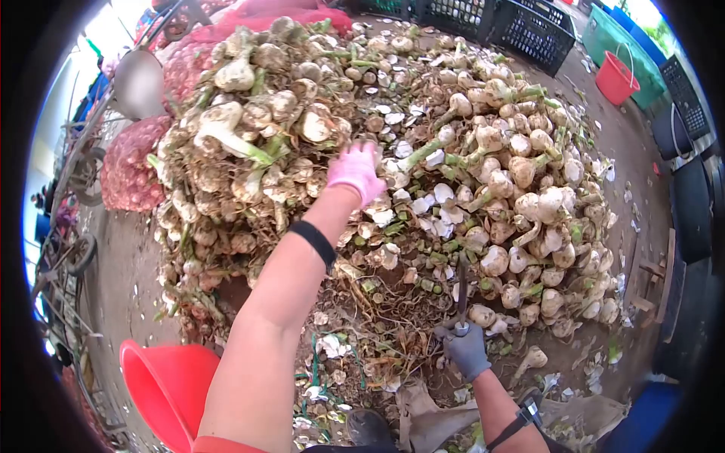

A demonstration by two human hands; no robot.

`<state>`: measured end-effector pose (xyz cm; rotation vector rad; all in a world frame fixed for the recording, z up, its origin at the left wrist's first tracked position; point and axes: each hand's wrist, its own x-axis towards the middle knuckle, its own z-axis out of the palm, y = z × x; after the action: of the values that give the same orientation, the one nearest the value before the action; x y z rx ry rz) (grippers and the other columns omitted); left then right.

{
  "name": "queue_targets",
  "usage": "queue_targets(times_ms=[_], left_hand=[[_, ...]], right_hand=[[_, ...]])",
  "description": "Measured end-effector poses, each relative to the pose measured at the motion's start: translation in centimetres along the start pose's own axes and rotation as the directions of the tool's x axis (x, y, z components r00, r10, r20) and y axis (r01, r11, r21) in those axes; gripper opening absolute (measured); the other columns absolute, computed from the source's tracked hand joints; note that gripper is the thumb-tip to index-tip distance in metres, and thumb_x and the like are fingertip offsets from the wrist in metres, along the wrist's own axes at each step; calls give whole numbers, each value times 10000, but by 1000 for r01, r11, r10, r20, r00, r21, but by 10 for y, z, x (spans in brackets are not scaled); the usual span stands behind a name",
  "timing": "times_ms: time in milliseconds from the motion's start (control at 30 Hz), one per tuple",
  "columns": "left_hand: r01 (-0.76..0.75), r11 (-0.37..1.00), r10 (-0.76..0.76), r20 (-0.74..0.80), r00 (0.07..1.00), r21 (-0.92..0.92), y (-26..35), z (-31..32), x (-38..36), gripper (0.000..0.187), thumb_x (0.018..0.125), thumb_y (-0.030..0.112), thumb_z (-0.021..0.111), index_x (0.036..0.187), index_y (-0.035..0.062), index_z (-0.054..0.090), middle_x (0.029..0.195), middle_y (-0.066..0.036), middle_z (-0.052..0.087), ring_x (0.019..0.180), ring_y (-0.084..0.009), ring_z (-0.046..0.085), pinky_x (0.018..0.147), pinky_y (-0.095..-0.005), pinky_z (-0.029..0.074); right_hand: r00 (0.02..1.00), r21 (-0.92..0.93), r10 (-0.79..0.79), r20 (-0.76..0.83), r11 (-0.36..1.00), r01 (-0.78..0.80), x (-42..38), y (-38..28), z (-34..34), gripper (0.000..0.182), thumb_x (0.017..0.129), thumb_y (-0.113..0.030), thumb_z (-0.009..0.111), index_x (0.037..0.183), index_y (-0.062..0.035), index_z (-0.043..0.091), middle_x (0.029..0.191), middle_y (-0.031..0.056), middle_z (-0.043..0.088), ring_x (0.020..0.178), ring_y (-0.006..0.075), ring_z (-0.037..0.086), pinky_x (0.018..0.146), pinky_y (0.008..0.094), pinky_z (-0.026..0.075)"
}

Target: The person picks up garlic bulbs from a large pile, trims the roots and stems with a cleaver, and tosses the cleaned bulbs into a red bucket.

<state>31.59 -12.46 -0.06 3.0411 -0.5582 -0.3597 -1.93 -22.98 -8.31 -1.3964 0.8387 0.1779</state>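
Observation:
My left hand (356, 174), in a pink glove, reaches into the middle of a big heap of garlic bulbs. Its fingers are partly spread over the bulbs; whether they grip one is unclear. Untrimmed garlic with stalks and roots (226, 121) is piled to its left. My right hand (465, 351), in a grey glove, is closed round the handle of a knife (463, 291) whose blade points up and away from me. Right of the knife lies a second pile of garlic bulbs (529, 204). Cut stalks and roots lie between the piles.
A red bucket (170, 385) stands at the lower left. Red mesh sacks (136, 162) lie at the left beside a metal cart. Black crates (532, 34) are at the back; another red bucket (617, 78) and dark tubs line the right. A shoe (368, 428) shows below.

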Motion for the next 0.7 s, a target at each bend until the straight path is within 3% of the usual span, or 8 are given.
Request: queue_targets(times_ms=[33, 67, 233, 267, 367, 433, 567, 700], left_hand=[[54, 998, -55, 42, 998, 28, -7, 12, 16, 954, 729, 483, 737, 1468, 82, 285, 1533, -130, 307, 1422, -318, 273, 1157, -446, 272], [61, 984, -83, 125, 989, 170, -12, 18, 29, 1086, 693, 585, 725, 1498, 65, 215, 1563, -122, 252, 1437, -314, 245, 1164, -471, 241], [-82, 958, -24, 358, 933, 277, -23, 10, 30, 855, 792, 700, 530, 1478, 222, 351, 1579, -104, 219, 1468, -346, 119, 1154, -536, 223], [-107, 940, -17, 360, 933, 323, -21, 5, 20, 773, 843, 707, 438, 1464, 248, 382, 1581, -92, 218, 1469, -339, 119, 1156, -530, 220], [-139, 918, -30, 413, 910, 372, -14, -12, -12, 709, 876, 689, 389, 1427, 247, 449, 1540, -99, 312, 1456, -331, 178, 1129, -513, 269], [-211, 883, 45, 372, 927, 420, -19, 0, -34, 645, 889, 664, 395, 1379, 260, 500, 1413, -113, 474, 1379, -308, 336, 1110, -509, 286], [-257, 885, 71, 435, 898, 387, -16, 15, -88, 560, 899, 625, 434, 1305, 259, 551, 1304, -105, 546, 1253, -251, 491, 1103, -503, 269], [-314, 859, 63, 526, 848, 405, -13, 14, -153, 526, 891, 603, 487, 1281, 257, 560, 1263, -97, 566, 1235, -232, 503, 1105, -493, 274]], right_hand=[[994, 76, 113, 9, 991, -113, 2, 3, -2, 105, 790, -49, 745, 812, -20, 646, 739, 9, 652, 679, 69, 571, 634, 246, 480], [992, 78, 130, -2, 989, -129, 5, 5, -2, 105, 790, -49, 745, 812, -20, 646, 739, 9, 652, 679, 69, 571, 634, 246, 480], [1000, -80, 5, 0, 997, -5, 4, 9, 7, 109, 791, -63, 747, 830, -17, 656, 741, 32, 671, 684, 87, 598, 637, 265, 494], [1000, -139, -24, -8, 990, 23, 6, 12, 7, 103, 791, -56, 745, 831, -22, 657, 757, 35, 679, 691, 94, 607, 659, 271, 502], [997, -42, 74, 14, 996, -73, 8, 17, 3, 104, 789, -56, 749, 829, -26, 658, 764, 35, 681, 692, 91, 600, 669, 269, 500], [997, -56, 68, 31, 996, -66, 7, 17, 3, 97, 796, -54, 742, 831, -26, 657, 770, 34, 682, 698, 89, 600, 667, 268, 498], [998, -41, 41, 54, 998, -39, 8, 13, -1, 81, 811, -42, 724, 842, -23, 652, 788, 32, 682, 714, 85, 603, 666, 264, 495], [994, 72, 59, 91, 995, -66, 4, 9, -6, 101, 804, -33, 729, 865, -15, 650, 806, 39, 682, 721, 86, 608, 668, 257, 496]])
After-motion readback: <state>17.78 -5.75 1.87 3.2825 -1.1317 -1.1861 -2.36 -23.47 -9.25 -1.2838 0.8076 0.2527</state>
